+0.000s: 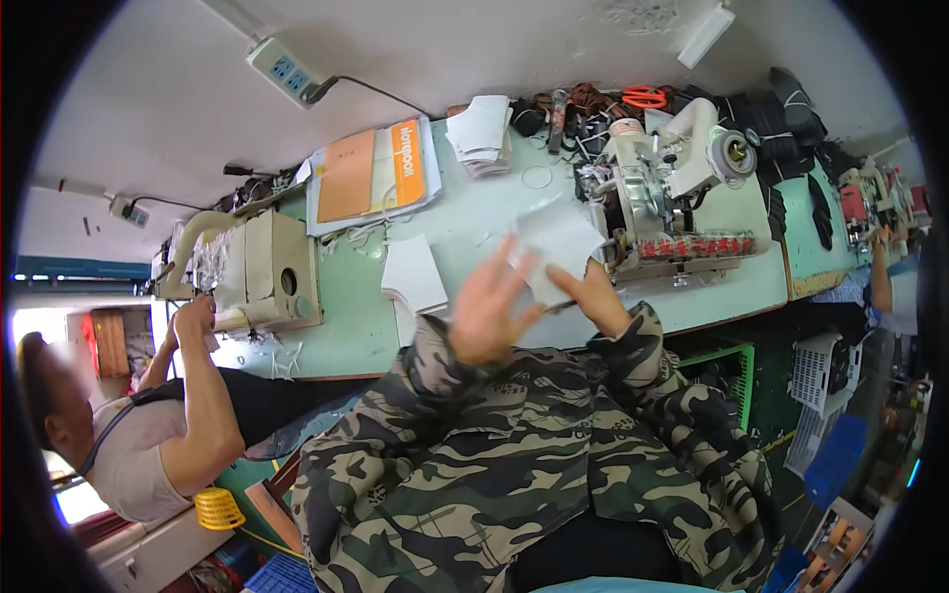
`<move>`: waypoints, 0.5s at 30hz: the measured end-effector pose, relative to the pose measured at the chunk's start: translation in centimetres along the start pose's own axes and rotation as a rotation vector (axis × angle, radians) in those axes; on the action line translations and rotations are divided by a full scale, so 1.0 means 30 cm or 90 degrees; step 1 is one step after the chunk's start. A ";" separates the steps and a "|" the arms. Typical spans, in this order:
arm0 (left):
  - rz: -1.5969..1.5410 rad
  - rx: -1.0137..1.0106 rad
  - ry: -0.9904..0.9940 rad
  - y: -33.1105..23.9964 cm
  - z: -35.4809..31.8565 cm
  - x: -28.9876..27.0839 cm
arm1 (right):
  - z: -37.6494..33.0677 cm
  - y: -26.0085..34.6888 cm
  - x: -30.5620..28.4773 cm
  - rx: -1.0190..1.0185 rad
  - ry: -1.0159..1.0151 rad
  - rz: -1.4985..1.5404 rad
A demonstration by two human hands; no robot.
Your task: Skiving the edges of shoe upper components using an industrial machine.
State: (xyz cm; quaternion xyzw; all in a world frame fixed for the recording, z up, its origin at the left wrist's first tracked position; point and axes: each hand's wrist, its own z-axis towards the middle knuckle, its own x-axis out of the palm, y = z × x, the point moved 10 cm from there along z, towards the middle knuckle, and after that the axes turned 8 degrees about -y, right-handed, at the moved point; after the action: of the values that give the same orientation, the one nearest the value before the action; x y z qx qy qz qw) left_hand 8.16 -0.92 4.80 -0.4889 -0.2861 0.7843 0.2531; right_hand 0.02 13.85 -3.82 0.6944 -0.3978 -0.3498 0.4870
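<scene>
My right hand (pixel 591 295) grips the near edge of a white flat piece (pixel 561 239), thumb on top, at the left side of a sewing machine (pixel 657 188). The piece looks like cut fabric or card; its exact material I cannot tell. My left hand (pixel 487 308) is smeared by motion, fingers spread, just left of the piece. Whether its fingertips touch the piece is unclear. To the left lies a stack of white cut pieces (pixel 415 275) with one curved edge. Another white stack (pixel 480 135) rests toward the back of the pale green table (pixel 457 225).
Folders and a notebook (pixel 371 178) lie at the back left. Orange-handled scissors (pixel 645 96) sit among dark bundles behind the machine. A co-worker (pixel 148 425) works at another machine (pixel 267 272) on the left. A green crate (pixel 727 381) stands below the table's right side.
</scene>
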 end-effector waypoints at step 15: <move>-0.578 -0.435 0.478 0.345 -0.148 0.193 | 0.025 0.112 0.303 -0.399 0.566 -0.390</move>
State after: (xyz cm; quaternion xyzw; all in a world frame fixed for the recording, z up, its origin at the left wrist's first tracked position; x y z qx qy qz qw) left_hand 8.70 -3.44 -7.60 -0.6119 -0.5871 0.2433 0.4708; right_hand 2.63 4.71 -1.71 0.6801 0.1816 -0.2509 0.6645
